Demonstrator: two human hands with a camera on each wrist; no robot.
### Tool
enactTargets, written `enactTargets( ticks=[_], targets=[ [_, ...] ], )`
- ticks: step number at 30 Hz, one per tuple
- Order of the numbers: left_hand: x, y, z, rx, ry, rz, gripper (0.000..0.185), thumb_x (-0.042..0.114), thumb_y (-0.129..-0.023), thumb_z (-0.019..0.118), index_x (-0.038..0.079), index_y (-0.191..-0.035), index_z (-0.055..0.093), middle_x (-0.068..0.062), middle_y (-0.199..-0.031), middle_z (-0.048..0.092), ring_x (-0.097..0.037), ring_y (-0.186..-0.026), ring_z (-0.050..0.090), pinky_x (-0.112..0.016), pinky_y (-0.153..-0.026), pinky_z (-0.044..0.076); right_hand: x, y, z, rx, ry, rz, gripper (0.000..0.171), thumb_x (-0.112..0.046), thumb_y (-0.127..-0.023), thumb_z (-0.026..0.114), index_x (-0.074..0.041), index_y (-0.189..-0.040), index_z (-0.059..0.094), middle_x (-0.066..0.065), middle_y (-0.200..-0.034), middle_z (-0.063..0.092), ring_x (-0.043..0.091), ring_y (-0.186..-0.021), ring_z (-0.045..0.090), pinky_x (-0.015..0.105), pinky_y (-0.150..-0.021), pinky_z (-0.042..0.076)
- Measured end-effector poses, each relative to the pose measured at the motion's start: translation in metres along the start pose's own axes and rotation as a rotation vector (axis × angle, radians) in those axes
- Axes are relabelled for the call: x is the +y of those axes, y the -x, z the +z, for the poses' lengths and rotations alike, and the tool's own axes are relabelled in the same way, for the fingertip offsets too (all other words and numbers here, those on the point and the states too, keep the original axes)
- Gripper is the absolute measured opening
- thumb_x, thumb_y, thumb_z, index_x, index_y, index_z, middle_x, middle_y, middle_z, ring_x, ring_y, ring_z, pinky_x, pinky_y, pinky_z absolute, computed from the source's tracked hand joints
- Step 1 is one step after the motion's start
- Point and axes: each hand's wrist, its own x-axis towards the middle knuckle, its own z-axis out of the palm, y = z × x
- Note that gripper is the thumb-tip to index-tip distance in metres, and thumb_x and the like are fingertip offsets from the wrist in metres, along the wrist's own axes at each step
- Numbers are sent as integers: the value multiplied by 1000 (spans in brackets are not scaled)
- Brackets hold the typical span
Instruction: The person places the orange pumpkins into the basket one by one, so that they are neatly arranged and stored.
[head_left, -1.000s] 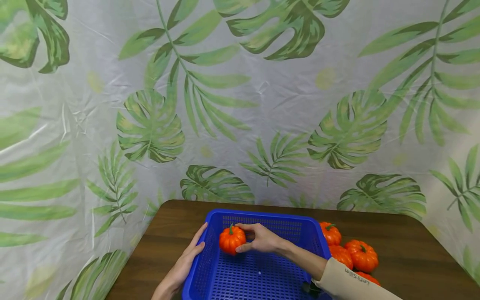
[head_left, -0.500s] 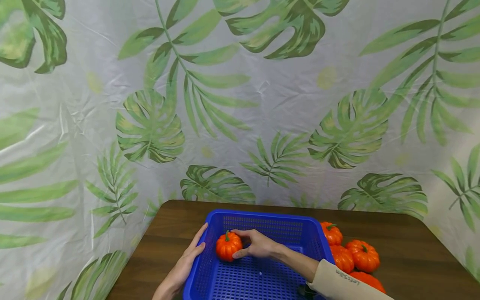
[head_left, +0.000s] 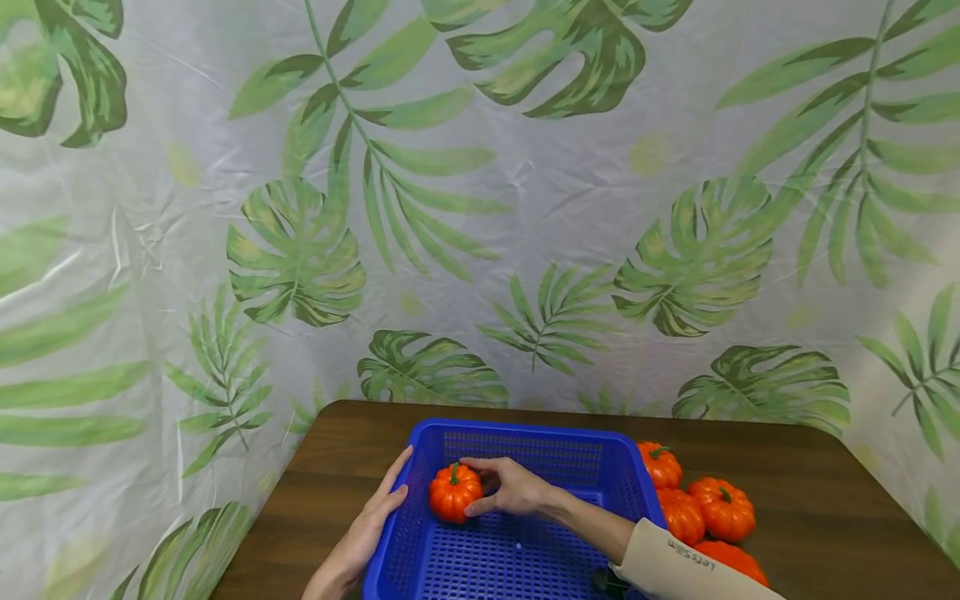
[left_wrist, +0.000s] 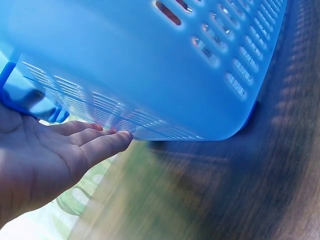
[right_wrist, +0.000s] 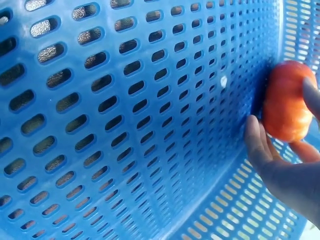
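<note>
Now the pumpkin [head_left: 453, 492] has dropped to the basket [head_left: 525, 433] floor, R hand [head_left: 513, 487] still grips it, L hand [head_left: 371, 521] flat vs. basket's side.

Left hand [left_wrist: 45, 160] flat, fingers straight against blue basket [left_wrist: 165, 65] wall; wooden table [left_wrist: 260, 190] below

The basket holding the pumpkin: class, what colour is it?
Blue; the basket shows best in the head view, with the orange pumpkin inside.

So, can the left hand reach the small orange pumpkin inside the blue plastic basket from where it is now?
Probably yes: the left hand rests flat against the basket wall, the pumpkin sits just inside, but the right hand holds it.
</note>
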Motion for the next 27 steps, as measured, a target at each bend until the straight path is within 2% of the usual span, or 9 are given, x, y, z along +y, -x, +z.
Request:
enactTargets(
  ticks=[7, 15, 27],
  targets=[
    [0, 0, 0, 2, -10, 8, 60, 36, -115, 24, 31, -167, -4, -18, -174, -6, -39, -144, 39, -42, -106, 46, -1, 1, 1, 31, 1, -15, 75, -4, -86, 83, 6, -151, 47, 27, -130, 68, 42, -112, 68, 52, -97, 55],
    [-1, 0, 1, 10, -16, 1, 60, 36, -115, 25, 32, -167, -3, -17, -175, -5, -41, -146, 35, -40, -107, 45, 2, 0, 3, 45, 4, -20, 77, -3, -85, 84, 5, -152, 47, 29, -130, 67, 41, -108, 70, 40, -92, 58],
    [0, 1, 1, 7, -15, -3, 61, 37, -115, 25, 31, -167, -5, -16, -175, -6, -39, -146, 36, -40, -107, 45, -1, -1, -1, 28, 9, 21, 77, -5, -85, 84, 2, -153, 47, 29, -132, 66, 38, -107, 70, 46, -93, 58]
  ],
)
